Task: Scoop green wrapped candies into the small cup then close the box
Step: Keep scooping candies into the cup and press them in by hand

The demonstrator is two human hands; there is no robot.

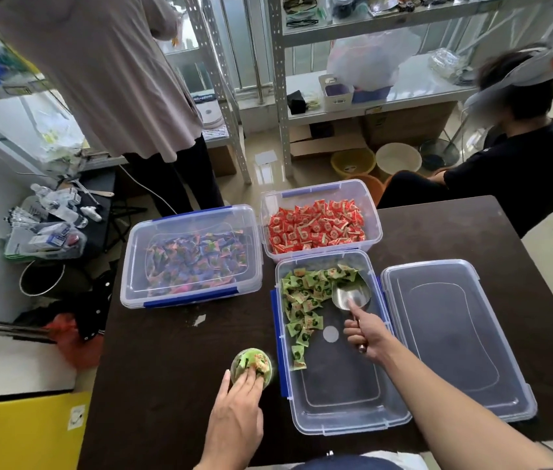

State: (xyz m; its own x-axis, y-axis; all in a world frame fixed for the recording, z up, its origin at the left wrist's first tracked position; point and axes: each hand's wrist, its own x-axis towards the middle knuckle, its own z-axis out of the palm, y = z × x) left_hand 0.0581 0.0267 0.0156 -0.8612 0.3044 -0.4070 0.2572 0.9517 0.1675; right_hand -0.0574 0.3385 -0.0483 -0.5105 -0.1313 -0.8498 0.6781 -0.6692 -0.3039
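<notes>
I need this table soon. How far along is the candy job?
Done: the cup already holds green candies, with the left hand resting on top. In hand: the right hand holds the scoop inside the open box. Left: closing it; the lid lies beside it.

Shiny metal scoop [351, 295], clear glossy plastic box [336, 395] and lid [451, 337], matt dark tabletop [166, 368].
</notes>
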